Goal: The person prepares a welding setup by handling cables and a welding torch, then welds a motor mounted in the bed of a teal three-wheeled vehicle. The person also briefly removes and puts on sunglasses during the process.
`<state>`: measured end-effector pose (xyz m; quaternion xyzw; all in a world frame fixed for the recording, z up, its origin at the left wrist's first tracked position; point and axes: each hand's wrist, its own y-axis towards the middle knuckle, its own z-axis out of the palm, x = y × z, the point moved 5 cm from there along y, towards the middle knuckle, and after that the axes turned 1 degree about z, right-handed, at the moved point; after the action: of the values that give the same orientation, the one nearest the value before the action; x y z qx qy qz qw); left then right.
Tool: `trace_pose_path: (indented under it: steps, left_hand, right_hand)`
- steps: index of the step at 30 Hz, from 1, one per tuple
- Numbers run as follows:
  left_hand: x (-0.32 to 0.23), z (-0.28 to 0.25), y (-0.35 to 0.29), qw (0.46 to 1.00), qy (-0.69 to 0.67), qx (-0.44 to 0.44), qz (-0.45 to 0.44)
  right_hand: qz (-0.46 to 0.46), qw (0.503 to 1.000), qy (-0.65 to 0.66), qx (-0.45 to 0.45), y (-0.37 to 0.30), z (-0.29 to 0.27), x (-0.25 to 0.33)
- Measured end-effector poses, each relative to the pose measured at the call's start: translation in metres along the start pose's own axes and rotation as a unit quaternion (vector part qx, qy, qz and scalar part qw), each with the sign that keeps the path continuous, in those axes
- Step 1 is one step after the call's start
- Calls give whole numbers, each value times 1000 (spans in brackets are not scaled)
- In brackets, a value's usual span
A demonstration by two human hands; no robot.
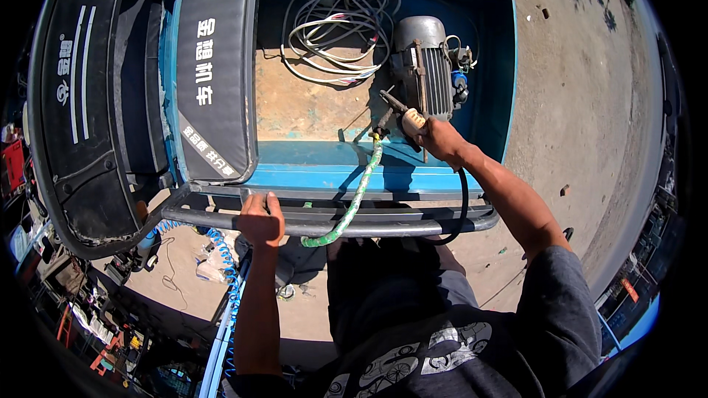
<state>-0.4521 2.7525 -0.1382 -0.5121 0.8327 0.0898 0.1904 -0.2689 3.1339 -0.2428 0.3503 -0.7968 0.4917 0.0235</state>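
Observation:
My right hand [441,139] is closed around the pale handle of what looks like a welding electrode holder [412,121], with a black cable [464,203] running down from it. Its jaws point up and left over the blue cargo bed [310,153]. Just left of them, a dark clamp [378,133] sits at the near edge of the bed floor, joined to a green-and-white wrapped cable [360,191] that hangs over the side rail. My left hand [262,220] is at the black side rail [383,228], fingers stretched out and thumb apart, with nothing visible in it.
A grey ribbed electric motor [435,77] stands in the bed, with a rusty rod [420,66] across it. Beside it lies a coil of white cable [302,40]. A black padded seat [214,66] borders the bed at left. A blue coiled hose [231,280] hangs below.

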Motion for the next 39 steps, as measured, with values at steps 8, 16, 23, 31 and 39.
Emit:
trace_pose_path:
  steps: [8,16,23,31,39]
  left_hand:
    - [2,1,-1,1000,-7,9,-3]
    - [0,0,-1,1000,-4,5,-4]
    - [2,2,0,1000,-7,-1,-2]
    - [1,1,-2,1000,-4,7,-15]
    - [4,2,-2,1000,2,9,-15]
  right_hand:
    - [4,1000,10,14,-3,-4,2]
    - [3,1000,23,18,-1,-2,0]
    - [5,999,32,14,-9,-12,9]
    - [-9,999,33,25,-7,-6,4]
    - [11,999,37,17,-10,-10,5]
